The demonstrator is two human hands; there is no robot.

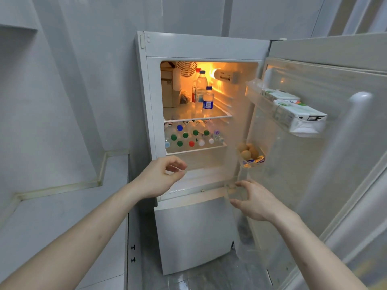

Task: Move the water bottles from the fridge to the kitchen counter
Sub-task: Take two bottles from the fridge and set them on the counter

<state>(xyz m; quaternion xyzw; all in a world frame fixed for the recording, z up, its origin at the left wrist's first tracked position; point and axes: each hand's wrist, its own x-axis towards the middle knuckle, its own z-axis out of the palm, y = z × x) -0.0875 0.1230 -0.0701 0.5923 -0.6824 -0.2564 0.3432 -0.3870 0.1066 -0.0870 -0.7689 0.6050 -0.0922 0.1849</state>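
The white fridge stands with its door swung wide to the right and its light on. On the top shelf two upright water bottles with blue caps stand, a tall one behind a short one. The lower shelf holds several bottles lying on their sides, caps green, blue, red and white facing me. My left hand hovers below that shelf, fingers curled apart, holding nothing. My right hand is spread by the door's lower edge, also holding nothing.
The grey kitchen counter runs along the left of the fridge, against a grey wall. Door bins hold cartons and eggs. A cardboard box fills the top shelf's left. The lower freezer door is closed.
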